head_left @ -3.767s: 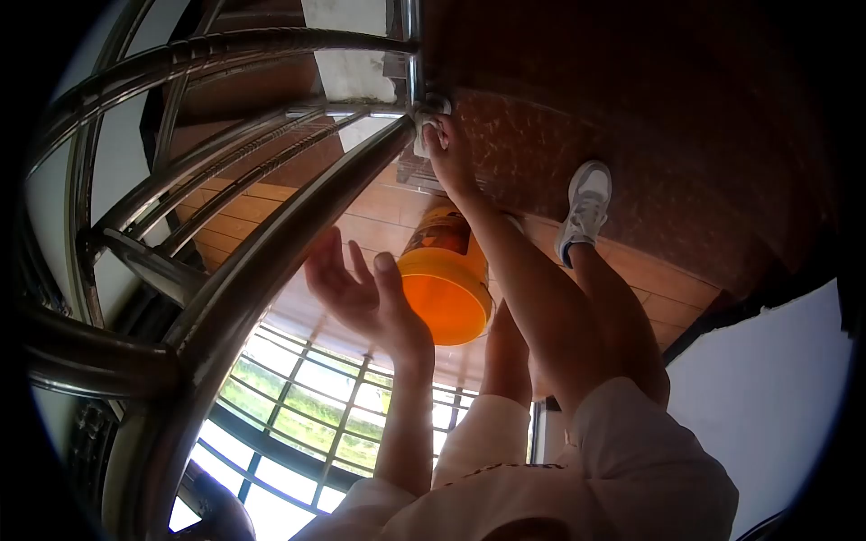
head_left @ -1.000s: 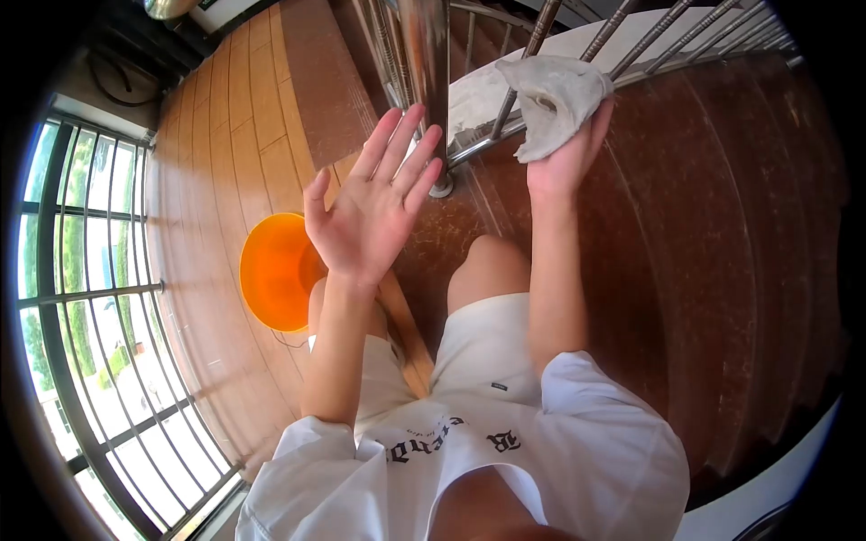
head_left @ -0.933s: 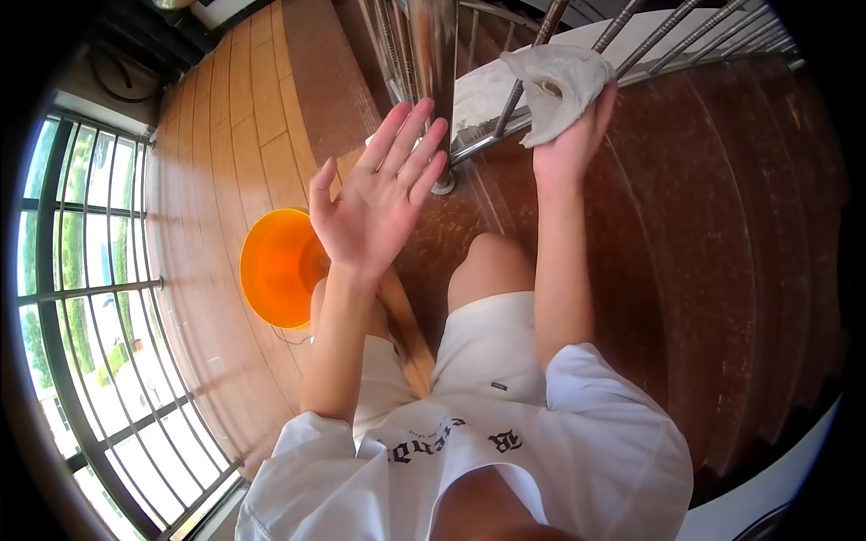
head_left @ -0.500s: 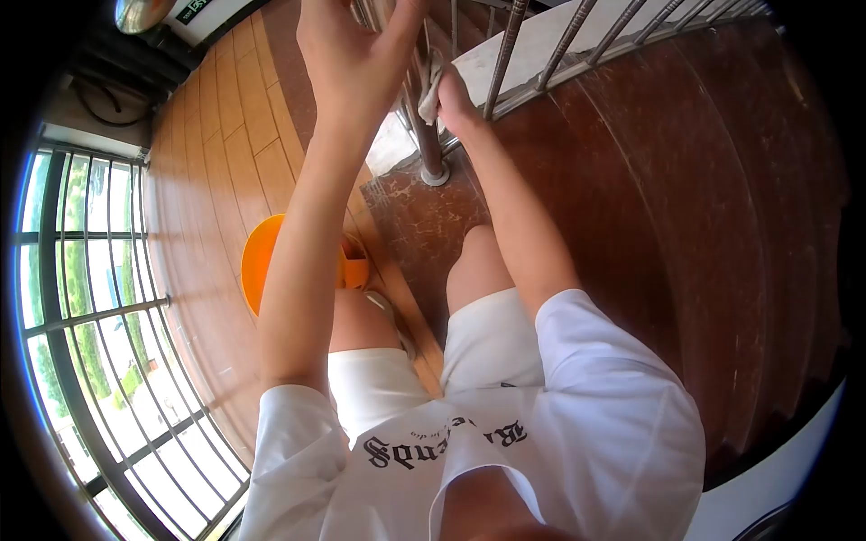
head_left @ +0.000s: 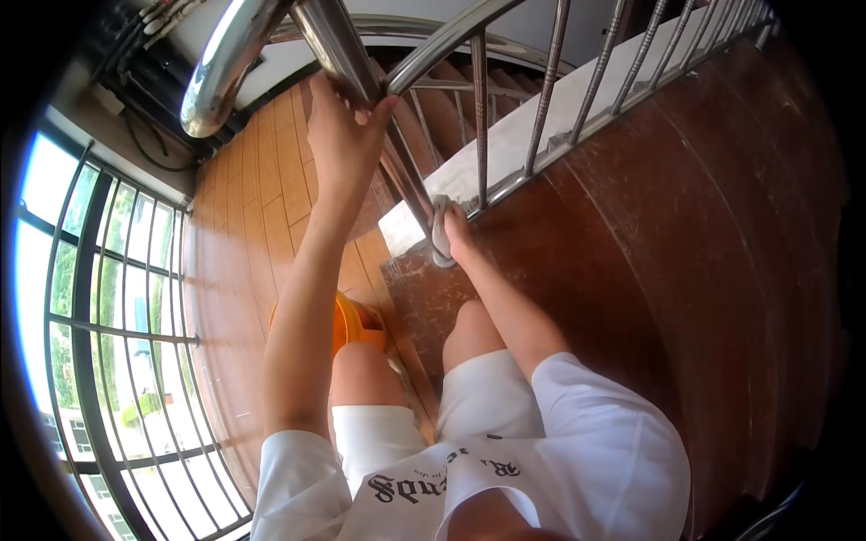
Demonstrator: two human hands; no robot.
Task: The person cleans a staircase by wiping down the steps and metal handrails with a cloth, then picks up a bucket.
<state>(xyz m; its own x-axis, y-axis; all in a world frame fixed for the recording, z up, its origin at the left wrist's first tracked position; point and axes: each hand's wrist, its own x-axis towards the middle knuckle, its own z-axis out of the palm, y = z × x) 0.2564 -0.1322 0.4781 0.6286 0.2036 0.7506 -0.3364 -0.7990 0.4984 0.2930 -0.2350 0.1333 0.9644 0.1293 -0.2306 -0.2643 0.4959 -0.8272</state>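
My left hand (head_left: 347,140) is wrapped round the upper part of the metal railing post (head_left: 338,45), just below where the curved handrails meet it. Low on the same post, my right hand (head_left: 458,234) presses a grey-white cloth (head_left: 440,225) against the metal near the base. The cloth lies between my fingers and the post. Beyond my left forearm an orange bucket (head_left: 350,323) stands on the wooden floor, partly hidden by the forearm and my knee.
Thin metal balusters (head_left: 544,90) rise from a pale ledge (head_left: 577,117) at the upper right. Dark red stone steps (head_left: 613,298) curve on the right. A barred window (head_left: 117,316) is at the left, beside wooden flooring (head_left: 262,180). A shiny handrail end (head_left: 212,86) juts out at upper left.
Since the earlier views, my left hand has gone from spread and empty to holding the post. The cloth in my right hand has moved from the balusters down to the post's base.
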